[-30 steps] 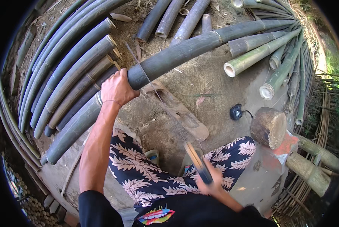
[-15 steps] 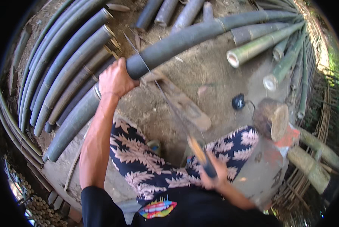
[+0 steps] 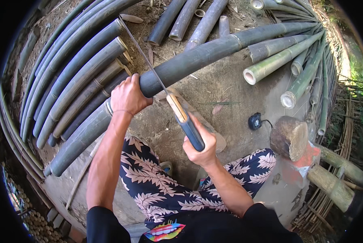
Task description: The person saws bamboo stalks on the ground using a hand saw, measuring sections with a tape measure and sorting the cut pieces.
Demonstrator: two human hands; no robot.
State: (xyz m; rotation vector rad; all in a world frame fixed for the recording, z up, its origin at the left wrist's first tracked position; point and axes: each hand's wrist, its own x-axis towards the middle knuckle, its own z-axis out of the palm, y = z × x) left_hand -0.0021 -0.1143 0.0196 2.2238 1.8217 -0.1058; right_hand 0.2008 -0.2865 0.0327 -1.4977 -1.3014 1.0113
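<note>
A thick dark bamboo pole (image 3: pixel 197 60) runs diagonally across the view, from lower left to upper right. My left hand (image 3: pixel 129 95) is wrapped over it, thumb toward me. Just right of that hand, the thin blade of a handsaw (image 3: pixel 176 108) lies across the pole, its tip reaching far to the upper left. My right hand (image 3: pixel 201 142) grips the saw's dark handle, which has a pale wooden front part. Partly hidden beneath the saw and right hand is a flat wooden piece (image 3: pixel 220 142) on the ground.
Several dark bamboo poles (image 3: pixel 84 69) lie on the left, with shorter lengths (image 3: pixel 184 20) at the top. Green bamboo ends (image 3: pixel 266 67) point inward at right. A black tape measure (image 3: pixel 254 121) rests near a round wooden block (image 3: pixel 292 138). My patterned trouser legs (image 3: pixel 149 170) flank the work.
My right hand has pushed the saw forward, away from my body, so its handle is now close to the pole. My left hand keeps its grip.
</note>
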